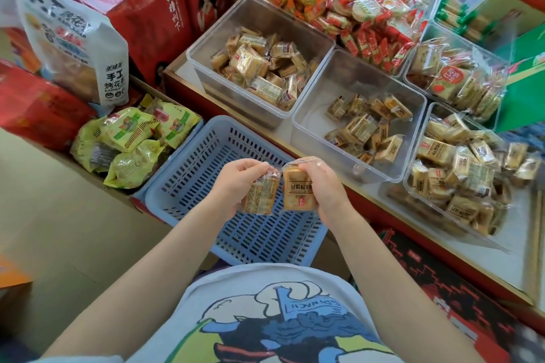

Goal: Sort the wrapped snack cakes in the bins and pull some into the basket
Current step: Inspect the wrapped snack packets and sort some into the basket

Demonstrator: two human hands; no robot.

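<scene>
Over the blue slotted basket (206,156) I hold two wrapped snack cakes side by side. My left hand (236,183) pinches the top of one cake (261,194), its label side facing me. My right hand (321,183) grips the other cake (296,191) by its top edge. The basket holds nothing that I can see. Behind it on the shelf stand clear bins of wrapped cakes: a left bin (206,47), a middle bin (312,115) and a right bin (413,194).
Green snack bags (132,141) fill a cardboard box left of the basket. A large white bag (73,47) and red gift boxes (141,3) stand behind. More bins of red and orange packets (339,0) sit at the back. The shelf edge (413,233) runs diagonally.
</scene>
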